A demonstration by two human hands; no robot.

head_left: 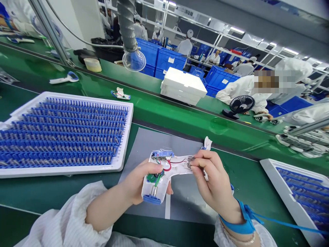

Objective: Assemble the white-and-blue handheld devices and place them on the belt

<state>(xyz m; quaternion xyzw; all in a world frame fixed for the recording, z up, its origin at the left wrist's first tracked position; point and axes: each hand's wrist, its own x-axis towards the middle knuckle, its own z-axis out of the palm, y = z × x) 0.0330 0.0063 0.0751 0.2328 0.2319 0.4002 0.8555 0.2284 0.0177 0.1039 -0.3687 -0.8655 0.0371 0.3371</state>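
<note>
Hands both grasp a gun-shaped white plastic housing (pixel 177 168), held up above a grey mat (pixel 154 144) on the green tabletop (pixel 51 193). The left hand (pixel 140 181) is clenched around the wide body, while the right hand (pixel 214 181) pinches the narrow end with its fingertips (pixel 195 163). Inside the open housing sit a green circuit board (pixel 152 177) and a looped red wire (pixel 167 167); a blue end cap (pixel 151 199) closes its lower end. A blue wrist strap (pixel 238 218) circles the right wrist, its cord running off to the right. To the left lies a white tray (pixel 125 137) packed with rows of blue parts, and a second such tray (pixel 282 202) sits at right. Beyond, a co-worker (pixel 244 92) sits behind a small black fan (pixel 241 104) at a green conveyor belt (pixel 164 113).
</note>
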